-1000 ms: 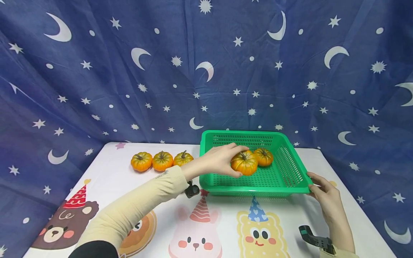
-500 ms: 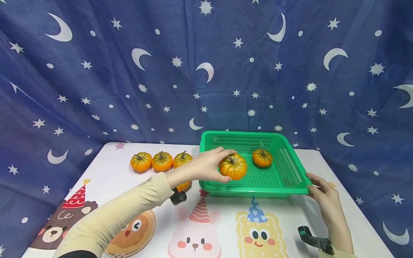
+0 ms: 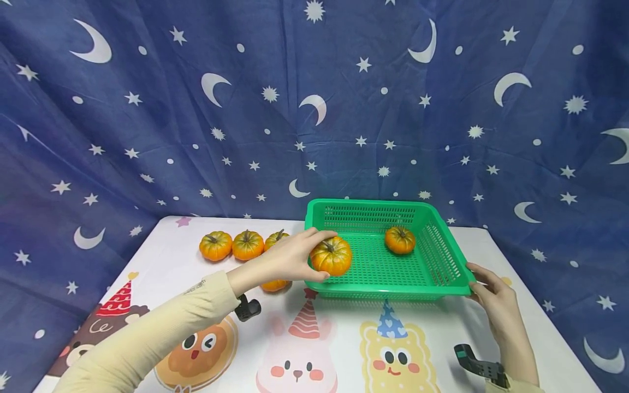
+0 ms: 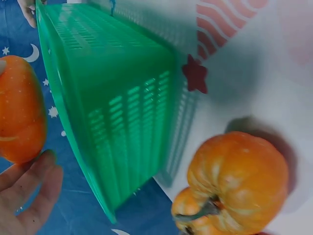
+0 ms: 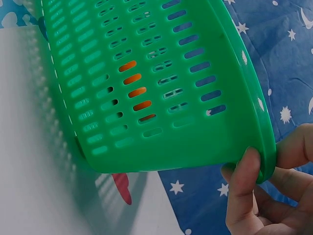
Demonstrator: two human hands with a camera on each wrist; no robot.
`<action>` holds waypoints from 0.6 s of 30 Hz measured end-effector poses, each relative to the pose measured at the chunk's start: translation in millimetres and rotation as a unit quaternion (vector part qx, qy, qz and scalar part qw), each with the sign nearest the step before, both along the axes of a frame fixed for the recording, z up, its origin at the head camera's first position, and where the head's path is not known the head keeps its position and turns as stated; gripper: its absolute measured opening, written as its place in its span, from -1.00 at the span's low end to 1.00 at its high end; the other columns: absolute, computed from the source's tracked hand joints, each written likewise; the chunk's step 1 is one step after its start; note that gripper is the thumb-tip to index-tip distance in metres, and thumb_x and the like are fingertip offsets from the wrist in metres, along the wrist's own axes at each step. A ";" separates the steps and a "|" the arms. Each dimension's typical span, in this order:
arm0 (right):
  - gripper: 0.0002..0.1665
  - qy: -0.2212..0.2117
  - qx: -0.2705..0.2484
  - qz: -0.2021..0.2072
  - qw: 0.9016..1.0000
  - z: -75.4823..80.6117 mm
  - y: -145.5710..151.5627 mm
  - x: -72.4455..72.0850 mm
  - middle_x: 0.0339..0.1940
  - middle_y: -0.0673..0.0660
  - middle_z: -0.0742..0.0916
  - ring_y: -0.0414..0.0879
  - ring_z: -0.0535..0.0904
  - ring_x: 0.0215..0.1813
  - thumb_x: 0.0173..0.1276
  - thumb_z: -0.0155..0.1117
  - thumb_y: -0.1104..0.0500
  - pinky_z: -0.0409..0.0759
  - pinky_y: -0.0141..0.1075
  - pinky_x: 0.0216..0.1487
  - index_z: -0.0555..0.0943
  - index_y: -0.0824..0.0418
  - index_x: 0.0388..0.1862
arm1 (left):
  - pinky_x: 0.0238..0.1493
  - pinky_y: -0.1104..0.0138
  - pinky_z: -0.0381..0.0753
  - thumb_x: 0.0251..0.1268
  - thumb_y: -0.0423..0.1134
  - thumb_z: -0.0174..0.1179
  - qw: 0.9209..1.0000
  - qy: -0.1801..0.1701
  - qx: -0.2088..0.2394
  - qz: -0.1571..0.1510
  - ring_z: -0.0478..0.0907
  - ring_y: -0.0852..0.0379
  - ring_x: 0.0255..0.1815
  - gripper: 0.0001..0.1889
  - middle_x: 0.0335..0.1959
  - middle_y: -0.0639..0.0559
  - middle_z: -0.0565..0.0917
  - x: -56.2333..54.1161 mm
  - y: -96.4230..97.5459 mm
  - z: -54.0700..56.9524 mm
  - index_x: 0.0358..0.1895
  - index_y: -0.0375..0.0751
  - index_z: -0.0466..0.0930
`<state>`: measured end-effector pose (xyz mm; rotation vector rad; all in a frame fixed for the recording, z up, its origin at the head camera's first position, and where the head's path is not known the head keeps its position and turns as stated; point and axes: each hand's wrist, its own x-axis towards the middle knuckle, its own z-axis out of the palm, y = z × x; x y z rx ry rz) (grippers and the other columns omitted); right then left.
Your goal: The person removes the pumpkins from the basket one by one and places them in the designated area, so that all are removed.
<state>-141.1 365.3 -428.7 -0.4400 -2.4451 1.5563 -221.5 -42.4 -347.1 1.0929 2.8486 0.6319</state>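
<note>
My left hand [image 3: 297, 255] holds an orange pumpkin [image 3: 332, 256] above the left rim of the green basket [image 3: 383, 289]. In the left wrist view the held pumpkin [image 4: 19, 110] is raised clear of the basket wall [image 4: 122, 122], with fingers [image 4: 36, 188] curled at its side. My right hand [image 3: 501, 305] grips the basket's near right corner; the right wrist view has thumb and fingers [image 5: 244, 181] pinching the rim [image 5: 266, 142]. One pumpkin [image 3: 400, 240] sits inside the basket toward the back right.
Left of the basket stand several pumpkins: a row with one pumpkin [image 3: 215, 246] at its left end, and another pumpkin [image 3: 275, 285] nearer, partly behind my left wrist. The white cloth [image 3: 344, 338] carries cartoon prints. A blue star-patterned curtain [image 3: 275, 136] hangs behind the table.
My left hand has carried its pumpkin leftward, from over the middle of the basket to its left rim. The right hand stays at the corner, and the basket has hardly moved.
</note>
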 end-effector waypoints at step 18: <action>-0.43 -0.014 0.030 -0.002 0.999 5.6 -6.2 1.8 -0.06 -0.09 0.46 -0.49 0.51 -0.26 0.48 -0.06 0.22 0.60 -0.55 -0.23 0.26 0.39 0.42 | -0.07 0.09 0.60 -0.10 0.09 0.37 0.997 0.009 0.015 0.078 0.58 0.05 -0.07 -0.15 0.07 0.03 0.55 4.6 -54.7 -10.2 0.39 0.14 0.29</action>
